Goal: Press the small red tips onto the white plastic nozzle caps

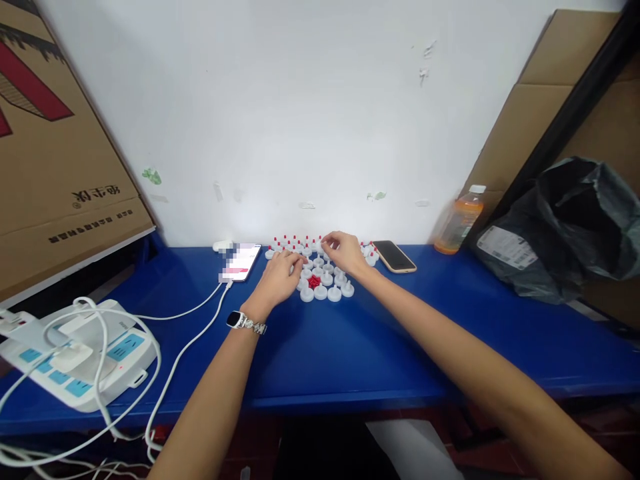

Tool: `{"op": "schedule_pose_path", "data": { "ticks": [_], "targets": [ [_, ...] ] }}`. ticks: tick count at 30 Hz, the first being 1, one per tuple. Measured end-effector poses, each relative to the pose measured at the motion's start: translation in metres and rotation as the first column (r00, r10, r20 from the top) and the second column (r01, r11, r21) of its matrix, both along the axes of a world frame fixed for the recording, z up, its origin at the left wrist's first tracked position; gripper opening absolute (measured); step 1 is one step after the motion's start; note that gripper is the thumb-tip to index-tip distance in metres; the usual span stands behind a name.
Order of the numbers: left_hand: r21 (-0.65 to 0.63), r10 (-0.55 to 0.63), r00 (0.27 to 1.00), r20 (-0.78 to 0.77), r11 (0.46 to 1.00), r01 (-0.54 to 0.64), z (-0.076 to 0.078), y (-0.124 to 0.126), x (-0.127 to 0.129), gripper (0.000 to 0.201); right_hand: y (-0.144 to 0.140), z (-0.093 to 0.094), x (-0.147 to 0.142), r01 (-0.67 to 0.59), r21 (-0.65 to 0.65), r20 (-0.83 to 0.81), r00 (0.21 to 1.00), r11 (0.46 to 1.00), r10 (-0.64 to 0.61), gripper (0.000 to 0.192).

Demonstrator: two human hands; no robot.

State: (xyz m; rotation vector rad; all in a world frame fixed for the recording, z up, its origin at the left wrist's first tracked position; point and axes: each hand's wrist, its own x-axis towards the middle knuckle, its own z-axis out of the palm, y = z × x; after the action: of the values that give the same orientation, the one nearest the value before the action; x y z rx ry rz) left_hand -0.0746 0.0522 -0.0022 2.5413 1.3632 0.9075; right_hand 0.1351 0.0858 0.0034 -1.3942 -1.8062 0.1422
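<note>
Several white round nozzle caps (334,293) stand spout up on the blue table, with small red tip covers (314,282) lying in a pile among them. Farther back, more of the white caps carry red tips on their spouts. My left hand (283,275) rests low over the left side of the group, fingers bent and closed; what lies under its fingertips is hidden. At the back row, my right hand (345,250) pinches with thumb and index finger at a white nozzle cap (320,247). The exact point of contact is too small to make out.
A lit phone (241,262) on a cable lies to the left, a dark phone (395,257) to the right. A power strip (85,360) with looping white cords fills the left. An orange drink bottle (459,220) and black plastic bag (555,227) stand at right.
</note>
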Motion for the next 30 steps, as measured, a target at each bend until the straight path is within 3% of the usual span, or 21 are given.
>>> {"op": "schedule_pose_path", "data": {
  "ticks": [5, 12, 17, 23, 30],
  "targets": [
    [0.016, 0.066, 0.994, -0.082, 0.998, -0.065, -0.001, 0.003, -0.008, 0.033, 0.031, 0.01, -0.02, 0.074, -0.191, 0.324, 0.946, 0.979, -0.008, 0.025],
    [0.03, 0.079, 0.991, -0.106, 0.997, -0.076, -0.002, 0.004, -0.009, 0.034, 0.04, 0.012, -0.036, 0.099, -0.275, 0.481, 0.876, 0.956, 0.048, 0.017],
    [0.04, 0.088, 0.991, -0.104, 0.996, -0.084, -0.003, 0.004, -0.009, 0.034, 0.046, 0.018, -0.034, 0.118, -0.325, 0.528, 0.845, 0.938, 0.077, 0.012],
    [0.014, 0.083, 0.993, -0.085, 0.997, -0.082, 0.001, -0.001, -0.007, 0.033, 0.056, 0.015, -0.043, 0.201, -0.238, 0.505, 0.862, 0.95, -0.056, 0.028],
    [0.043, 0.074, 0.995, -0.068, 0.996, -0.072, -0.001, 0.001, -0.008, 0.03, 0.054, 0.013, -0.054, 0.218, -0.203, 0.461, 0.881, 0.955, -0.103, 0.019]
  ]
}}
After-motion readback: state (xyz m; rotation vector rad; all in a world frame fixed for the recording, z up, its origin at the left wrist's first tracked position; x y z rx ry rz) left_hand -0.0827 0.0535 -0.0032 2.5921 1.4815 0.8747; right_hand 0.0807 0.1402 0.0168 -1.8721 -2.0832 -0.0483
